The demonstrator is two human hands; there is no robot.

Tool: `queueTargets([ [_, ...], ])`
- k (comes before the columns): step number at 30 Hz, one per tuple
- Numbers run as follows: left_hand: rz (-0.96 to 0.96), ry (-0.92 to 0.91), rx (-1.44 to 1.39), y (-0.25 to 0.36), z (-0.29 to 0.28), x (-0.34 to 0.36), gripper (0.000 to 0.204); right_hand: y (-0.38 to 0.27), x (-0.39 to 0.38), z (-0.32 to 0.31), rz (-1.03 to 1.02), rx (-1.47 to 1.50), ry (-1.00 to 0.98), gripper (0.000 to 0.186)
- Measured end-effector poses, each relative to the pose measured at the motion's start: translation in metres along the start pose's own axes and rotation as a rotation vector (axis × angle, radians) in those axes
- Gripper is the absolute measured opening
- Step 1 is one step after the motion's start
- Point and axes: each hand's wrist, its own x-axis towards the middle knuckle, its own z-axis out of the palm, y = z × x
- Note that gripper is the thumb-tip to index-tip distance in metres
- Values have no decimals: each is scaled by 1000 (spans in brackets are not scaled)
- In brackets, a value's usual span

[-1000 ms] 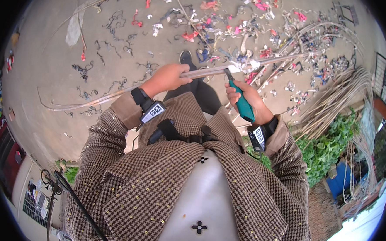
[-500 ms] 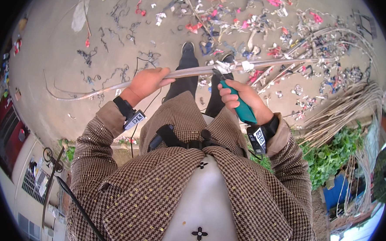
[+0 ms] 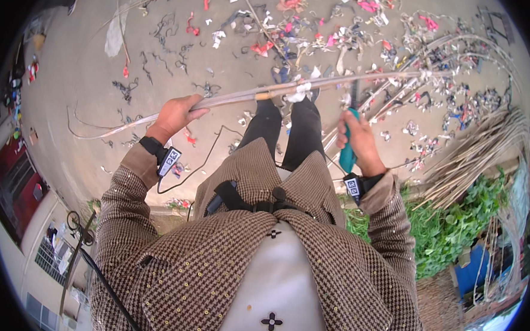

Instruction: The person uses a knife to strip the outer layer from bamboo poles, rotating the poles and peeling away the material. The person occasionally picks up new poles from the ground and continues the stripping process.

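Observation:
My left hand (image 3: 175,114) is closed round a bundle of long thin poles (image 3: 229,98) that stretches across in front of me. Their tips curve away at the left. A white strip (image 3: 299,92) is wrapped round the poles near the middle, with a tan patch of wood just left of it. In my right hand (image 3: 361,143) is a teal-handled knife (image 3: 348,147), its dark narrow blade pointing away from me and slightly blurred. The knife is below the poles' right part; whether the blade touches them I cannot tell. A white scrap hangs by the blade.
Cloth scraps (image 3: 262,47) in red, white and dark colours litter the ground. More bent poles (image 3: 394,100) lie at the right, beside a stack of thin sticks (image 3: 475,158) and green plants (image 3: 453,229). A thin black cable (image 3: 202,165) loops below my left hand. Someone's foot (image 3: 74,4) shows far left.
My right hand has moved right with the knife, away from the white strip. My left hand and the poles have shifted slightly left. A tan patch on the poles now shows.

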Motion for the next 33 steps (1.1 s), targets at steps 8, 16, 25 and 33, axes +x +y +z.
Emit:
queueTargets([
  [8, 2, -18, -43, 11, -11, -8, 35, 29, 33, 61, -258, -54, 332, 16],
  [16, 39, 101, -94, 14, -35, -12, 31, 53, 53, 66, -387, 36, 170, 10],
  [25, 34, 93, -28, -5, -60, -3, 31, 26, 12, -7, -532, -685, 954, 29],
  [33, 17, 130, -4, -58, -81, -85, 33, -12, 76, 12, -559, 312, 524, 22],
])
